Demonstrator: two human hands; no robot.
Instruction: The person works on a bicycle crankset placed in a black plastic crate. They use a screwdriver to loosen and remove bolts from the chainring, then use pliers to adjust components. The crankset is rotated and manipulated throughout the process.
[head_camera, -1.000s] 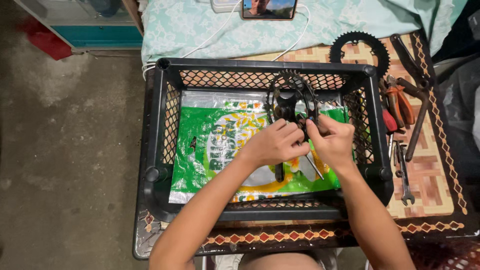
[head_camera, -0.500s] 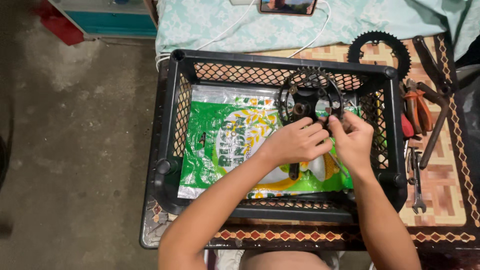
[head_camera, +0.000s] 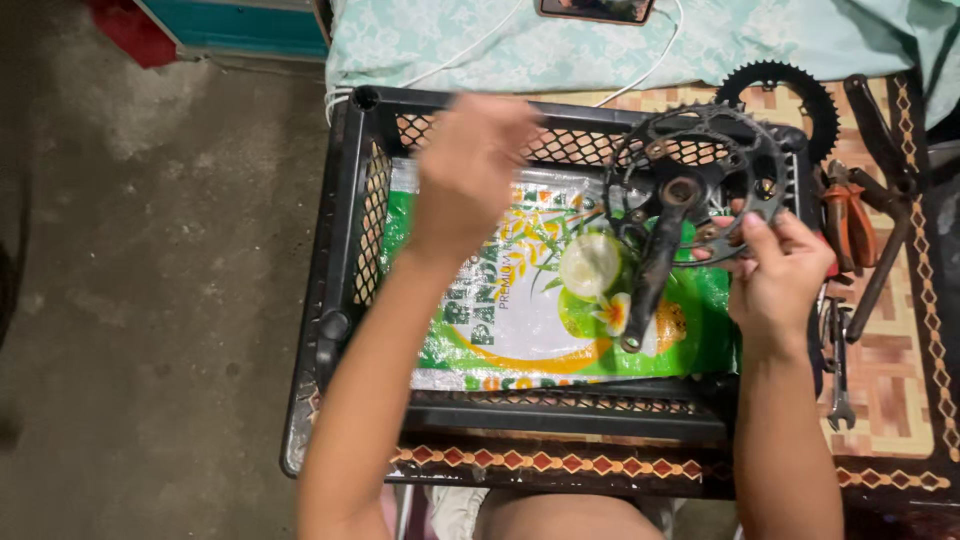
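Head view: black crate (head_camera: 345, 250), centre frame, lined with a green-and-white printed sack (head_camera: 520, 320).
Right hand (head_camera: 785, 275): grasping the crankset (head_camera: 690, 195), upper right.
Left hand (head_camera: 470, 170): blurred, released.

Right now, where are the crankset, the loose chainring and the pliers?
crankset (head_camera: 660, 250), head view, on the black crank arm below the toothed rings.
loose chainring (head_camera: 815, 92), head view, on its toothed right rim.
pliers (head_camera: 848, 222), head view, on the orange handles.
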